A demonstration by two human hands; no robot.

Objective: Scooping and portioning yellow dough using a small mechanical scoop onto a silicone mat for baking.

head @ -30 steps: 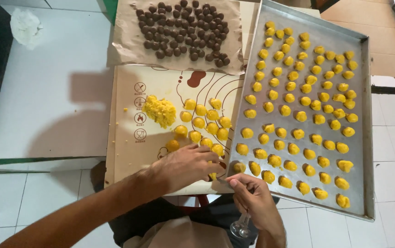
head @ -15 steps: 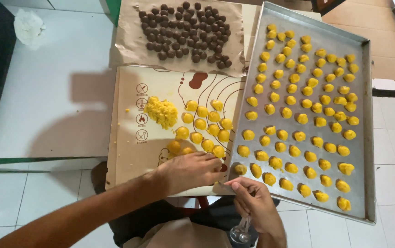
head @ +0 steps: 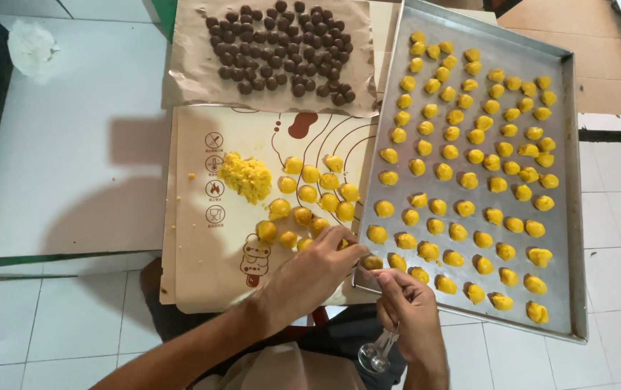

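Observation:
My left hand [head: 315,271] reaches across the beige baking mat [head: 202,274]. Its bent fingertips rest on a yellow dough ball [head: 342,244] right beside the tray's left rim, and whether they grip it is hidden. My right hand [head: 405,307] is at the near left corner of the metal baking tray [head: 566,217]. Its thumb and forefinger are pinched close to a dough ball [head: 372,262] there, and a small clear tool [head: 377,354] is held in its lower fingers. Several yellow balls [head: 309,193] lie loose on the mat next to a crumbly yellow dough heap [head: 247,177].
Rows of yellow balls fill the tray. A brown paper sheet [head: 187,87] with several dark chocolate balls [head: 281,47] lies behind the mat. Crumpled white paper [head: 32,47] lies on the white tiled floor at the far left. A dark object borders the left edge.
Both hands stay at the tray's near left corner with only small finger movement. The view has shifted slightly.

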